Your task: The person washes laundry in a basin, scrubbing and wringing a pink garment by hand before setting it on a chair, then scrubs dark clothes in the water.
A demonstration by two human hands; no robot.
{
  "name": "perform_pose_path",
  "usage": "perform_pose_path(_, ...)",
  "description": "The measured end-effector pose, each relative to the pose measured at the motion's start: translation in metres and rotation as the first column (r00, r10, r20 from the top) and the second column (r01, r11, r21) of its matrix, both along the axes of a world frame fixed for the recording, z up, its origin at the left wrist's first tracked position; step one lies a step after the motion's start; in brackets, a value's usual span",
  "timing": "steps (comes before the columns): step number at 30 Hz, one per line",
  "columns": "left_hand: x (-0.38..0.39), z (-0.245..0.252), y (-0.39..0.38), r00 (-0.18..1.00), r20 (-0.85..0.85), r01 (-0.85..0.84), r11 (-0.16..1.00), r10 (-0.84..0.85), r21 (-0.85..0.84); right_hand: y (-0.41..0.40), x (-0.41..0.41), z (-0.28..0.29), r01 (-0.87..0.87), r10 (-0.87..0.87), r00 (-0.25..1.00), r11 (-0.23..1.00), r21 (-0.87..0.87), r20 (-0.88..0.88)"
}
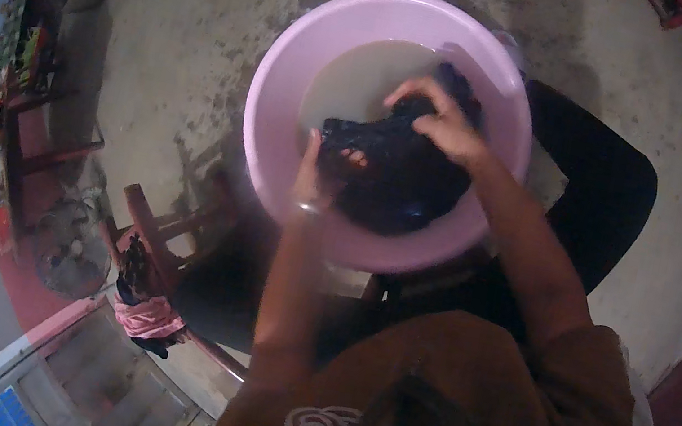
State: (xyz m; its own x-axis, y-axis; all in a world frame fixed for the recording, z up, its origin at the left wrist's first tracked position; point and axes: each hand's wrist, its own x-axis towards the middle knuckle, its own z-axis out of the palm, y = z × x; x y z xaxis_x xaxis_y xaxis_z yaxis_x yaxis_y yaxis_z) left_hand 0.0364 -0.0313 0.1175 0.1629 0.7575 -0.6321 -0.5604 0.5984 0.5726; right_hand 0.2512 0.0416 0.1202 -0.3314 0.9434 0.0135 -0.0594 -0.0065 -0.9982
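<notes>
A large pink plastic basin [278, 65] stands before me with cloudy water [365, 73] in it. Dark wet cloth [408, 184] fills its near and right part, partly in the water. My left hand [322, 165] grips the cloth's left edge; the thumb is on the outside and some fingertips show through or beside the fabric. Above the cloth's upper part is my right hand [443, 118], slightly blurred, its fingers curved and spread. Whether its fingertips touch the cloth is hard to tell.
To the left of my legs, a wooden frame [140, 208] carries pink and dark cloths [148, 316]. A cluttered table [2, 153] stands at far left, beside a round fan-like object [75, 248]. The concrete floor [178, 47] has damp patches.
</notes>
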Motion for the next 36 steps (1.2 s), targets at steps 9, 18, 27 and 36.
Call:
perform_pose_path(9,0.061,-0.017,-0.002,0.914,0.037,-0.377,0.877,0.405,-0.297,-0.029,-0.076,-0.002,-0.182,0.090,0.710,0.982,0.059,0.698)
perform_pose_path(18,0.019,-0.042,-0.014,0.943,-0.187,-0.277,0.961,0.275,0.016,-0.055,-0.090,0.007,0.031,-0.160,0.892,0.955,0.296,0.423)
perform_pose_path(27,0.012,0.048,0.019,0.928,-0.362,0.095,0.995,-0.091,-0.008,-0.037,-0.021,0.025,-0.409,0.484,0.782,0.874,-0.262,0.393)
perform_pose_path(36,-0.018,-0.013,0.016,0.840,-0.529,0.128,0.992,-0.122,-0.025,0.007,0.015,-0.004,-0.040,-0.217,0.860,0.874,-0.485,-0.462)
